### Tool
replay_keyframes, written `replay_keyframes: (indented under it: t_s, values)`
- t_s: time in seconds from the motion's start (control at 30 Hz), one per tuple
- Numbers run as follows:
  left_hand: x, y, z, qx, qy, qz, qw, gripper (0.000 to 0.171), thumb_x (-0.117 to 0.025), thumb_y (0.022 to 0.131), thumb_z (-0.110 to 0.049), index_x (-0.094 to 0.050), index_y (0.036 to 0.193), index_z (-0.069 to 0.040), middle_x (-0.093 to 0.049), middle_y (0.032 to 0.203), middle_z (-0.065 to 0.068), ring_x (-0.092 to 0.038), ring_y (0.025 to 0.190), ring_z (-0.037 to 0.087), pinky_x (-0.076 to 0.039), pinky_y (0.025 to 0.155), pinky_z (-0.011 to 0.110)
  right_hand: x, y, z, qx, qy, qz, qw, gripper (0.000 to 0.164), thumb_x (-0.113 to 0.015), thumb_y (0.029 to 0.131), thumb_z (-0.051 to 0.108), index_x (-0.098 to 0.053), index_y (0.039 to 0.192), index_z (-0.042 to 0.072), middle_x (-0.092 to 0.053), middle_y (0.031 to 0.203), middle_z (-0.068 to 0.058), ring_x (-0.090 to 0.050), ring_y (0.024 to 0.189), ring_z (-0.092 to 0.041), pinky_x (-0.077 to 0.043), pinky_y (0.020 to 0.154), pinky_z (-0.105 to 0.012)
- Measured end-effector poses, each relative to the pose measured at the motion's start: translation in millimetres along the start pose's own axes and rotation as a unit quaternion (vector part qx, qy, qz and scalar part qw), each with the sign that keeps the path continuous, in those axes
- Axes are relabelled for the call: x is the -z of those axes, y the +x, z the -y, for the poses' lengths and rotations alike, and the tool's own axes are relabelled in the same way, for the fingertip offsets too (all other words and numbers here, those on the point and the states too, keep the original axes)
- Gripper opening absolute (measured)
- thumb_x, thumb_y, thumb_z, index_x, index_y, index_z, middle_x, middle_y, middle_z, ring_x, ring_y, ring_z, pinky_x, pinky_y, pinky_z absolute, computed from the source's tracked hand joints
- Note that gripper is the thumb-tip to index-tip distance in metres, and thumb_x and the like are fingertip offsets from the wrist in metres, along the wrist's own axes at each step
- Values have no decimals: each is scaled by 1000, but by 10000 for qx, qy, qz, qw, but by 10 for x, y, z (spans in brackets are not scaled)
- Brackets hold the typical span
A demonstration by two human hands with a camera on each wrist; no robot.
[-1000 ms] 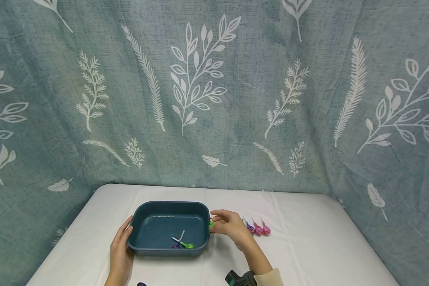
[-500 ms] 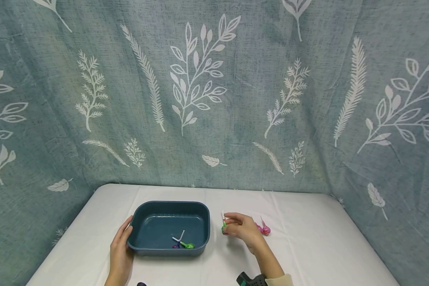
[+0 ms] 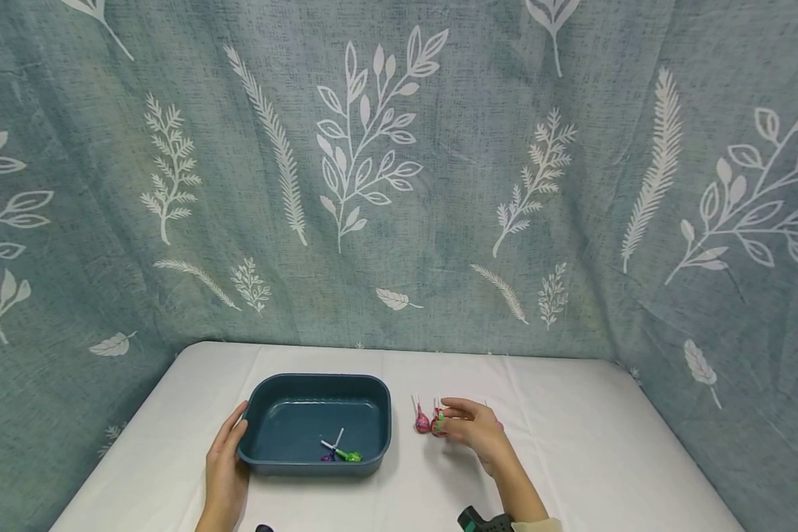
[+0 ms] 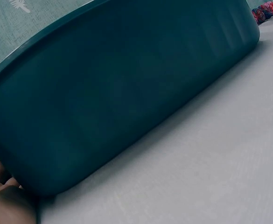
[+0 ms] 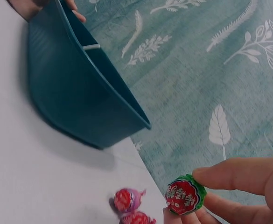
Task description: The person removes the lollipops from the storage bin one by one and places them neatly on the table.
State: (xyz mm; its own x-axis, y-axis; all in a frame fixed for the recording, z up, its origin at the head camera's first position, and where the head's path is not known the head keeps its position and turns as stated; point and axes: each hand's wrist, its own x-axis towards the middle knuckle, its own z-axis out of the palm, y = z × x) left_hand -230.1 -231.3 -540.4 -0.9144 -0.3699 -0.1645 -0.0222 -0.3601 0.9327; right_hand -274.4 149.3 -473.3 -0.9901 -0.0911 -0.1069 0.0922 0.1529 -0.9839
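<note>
In the head view, a dark teal plastic bin (image 3: 315, 469) stands on the white-covered table. My left hand (image 3: 224, 462) rests against its left end, with its fingers reaching up to the rim. Inside lie a green lollipop (image 3: 352, 457) and a purple one (image 3: 329, 457). Right of the bin, my right hand (image 3: 479, 430) pinches a green-and-red wrapped lollipop (image 5: 186, 193) between thumb and fingers. Close by on the cloth is a pink lollipop (image 3: 422, 423), with a second pink-red lollipop (image 5: 138, 218) next to it. The hand hides most of the lollipops farther right.
The white tablecloth (image 3: 592, 458) covers the table up to its back edge, where a green leaf-patterned curtain (image 3: 399, 222) hangs. A black device (image 3: 485, 521) sits on my right wrist. Several wrapped lollipops (image 4: 265, 11) show past the bin in the left wrist view.
My right hand has moved right, away from the bin's right wall, with the lollipop in its fingers. Lollipops on its left now show, while those farther right are covered. My left hand stays put.
</note>
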Motion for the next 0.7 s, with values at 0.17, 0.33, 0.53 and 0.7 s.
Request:
replay_keyframes:
  t_s: [0.17, 0.33, 0.53, 0.7]
  values:
    - [-1, 6, 2, -41, 7, -36, 10000, 57, -54, 98, -42, -39, 149, -21, -29, 156, -2, -27, 141, 18, -22, 113, 41, 82, 7, -37, -52, -55, -184, 9998, 47, -68, 81, -1, -56, 125, -9, -60, 109, -19, -63, 88, -22, -54, 81, -39]
    - [8, 9, 4, -44, 15, 7, 10000, 58, -53, 98, -42, -38, 149, -21, -29, 156, -2, -27, 141, 18, -22, 113, 41, 180, 8, -60, -113, -39, -364, 9993, 45, -68, 82, -1, -57, 126, -9, -61, 109, -19, -63, 87, -21, -54, 82, -41]
    - [1, 10, 13, -34, -3, 0, 10000, 58, -55, 97, -43, -39, 149, -22, -30, 156, -2, -28, 141, 18, -23, 113, 41, 355, -8, -76, -235, -84, -605, 9979, 44, -67, 85, 0, -56, 127, -9, -61, 114, -21, -64, 91, -21, -54, 83, -40]
    - [10, 0, 16, -48, 16, 56, 10000, 59, -55, 97, -45, -38, 149, -22, -28, 156, -2, -27, 141, 17, -22, 113, 41, 511, -27, -130, -314, -96, -689, 9971, 46, -67, 87, 2, -54, 128, -11, -60, 118, -23, -64, 94, -20, -54, 83, -39]
